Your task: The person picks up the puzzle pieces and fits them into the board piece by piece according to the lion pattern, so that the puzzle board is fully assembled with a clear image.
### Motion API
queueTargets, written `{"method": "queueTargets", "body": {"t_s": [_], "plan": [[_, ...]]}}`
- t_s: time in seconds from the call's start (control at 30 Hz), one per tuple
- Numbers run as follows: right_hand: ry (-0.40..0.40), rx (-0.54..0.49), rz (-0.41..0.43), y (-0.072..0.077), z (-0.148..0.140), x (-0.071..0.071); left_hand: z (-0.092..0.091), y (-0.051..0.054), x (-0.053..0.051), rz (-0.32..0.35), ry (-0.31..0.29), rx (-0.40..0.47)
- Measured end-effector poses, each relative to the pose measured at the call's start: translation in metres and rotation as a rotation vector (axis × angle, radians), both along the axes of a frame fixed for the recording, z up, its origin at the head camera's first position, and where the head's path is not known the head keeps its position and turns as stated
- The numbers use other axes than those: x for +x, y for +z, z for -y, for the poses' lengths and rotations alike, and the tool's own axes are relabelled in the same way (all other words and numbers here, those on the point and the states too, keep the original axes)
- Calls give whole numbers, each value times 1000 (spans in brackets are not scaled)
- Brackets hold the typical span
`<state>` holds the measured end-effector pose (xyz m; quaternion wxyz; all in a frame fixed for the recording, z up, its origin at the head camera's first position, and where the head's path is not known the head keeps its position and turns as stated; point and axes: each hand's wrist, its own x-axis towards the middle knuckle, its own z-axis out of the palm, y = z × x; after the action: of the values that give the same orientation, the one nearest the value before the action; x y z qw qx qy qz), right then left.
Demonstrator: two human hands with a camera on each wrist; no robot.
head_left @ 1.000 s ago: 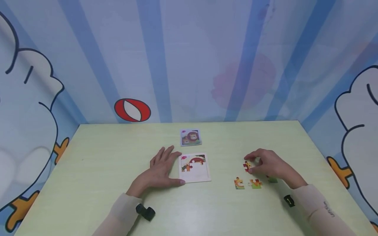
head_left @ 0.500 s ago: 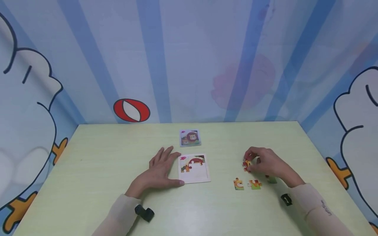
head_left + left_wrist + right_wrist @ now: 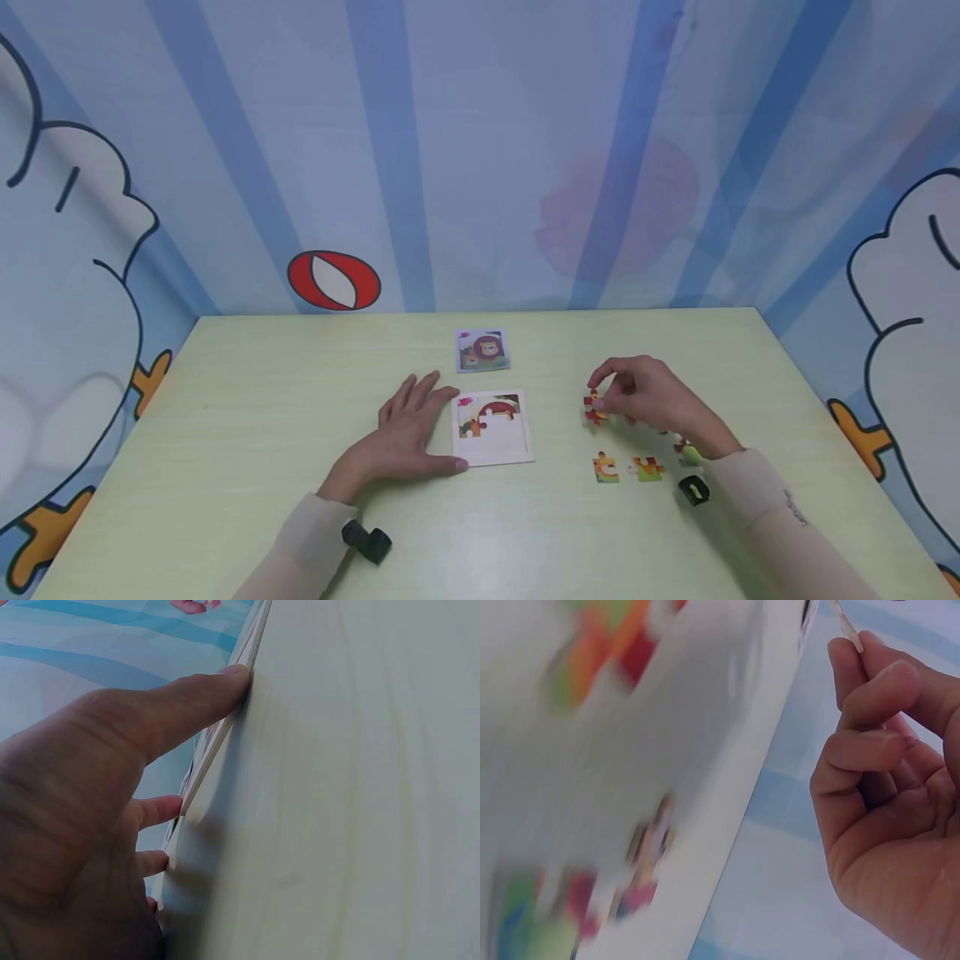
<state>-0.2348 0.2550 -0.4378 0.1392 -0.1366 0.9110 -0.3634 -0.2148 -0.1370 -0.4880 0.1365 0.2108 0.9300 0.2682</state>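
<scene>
L hand [image 3: 405, 442] lies w/ fingers outstretched & spread on a pale table [image 3: 225, 475], thumb tip and index fingertip touching the near & far ends of the L edge of a white puzzle tray [image 3: 501, 450]; R hand [image 3: 651, 402] pinches a red-and-yellow puzzle pc [image 3: 594, 408] btwn thumb & index, well apart from the tray, on its R side. R wrist view shows that pc edge-on, other fingers curled toward the palm. In the tray, set pcs [image 3: 498, 408] run along the top & down the upper L, w/ bare white below. Just beyond it, a small picture card [image 3: 482, 351] w/ a lion's face lies flat on the table. Nearer the person, below R hand, are loose pcs: an orange-and-green one [image 3: 606, 468], a red-and-green one [image 3: 647, 469] just beside it, and a green one [image 3: 688, 453] near R wrist, partly hidden; R wrist view has loose pcs too, but blurred. Light sleeves [image 3: 311, 533] on both arms; a black device [image 3: 367, 542] sits at L cuff, another [image 3: 693, 490] at R. Background: blue striped backdrop [image 3: 495, 150] w/ a printed red-and-white ball [image 3: 333, 280].
</scene>
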Motion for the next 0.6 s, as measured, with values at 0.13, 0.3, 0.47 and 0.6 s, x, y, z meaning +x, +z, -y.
{"method": "queueTargets", "body": {"t_s": [0.13, 0.3, 0.47, 0.6], "plan": [[10, -41, 6, 0, 14, -4, -1, 0, 0, 5, 0, 9], [18, -100, 35, -1, 33, -8, -1, -1, -1, -3, -8, 2], [50, -153, 64, -6, 56, -12, -1, -1, -1, -2, -7, -5], [45, -169, 104, -12, 76, -13, 0, -1, -1, 0, -7, -5]]}}
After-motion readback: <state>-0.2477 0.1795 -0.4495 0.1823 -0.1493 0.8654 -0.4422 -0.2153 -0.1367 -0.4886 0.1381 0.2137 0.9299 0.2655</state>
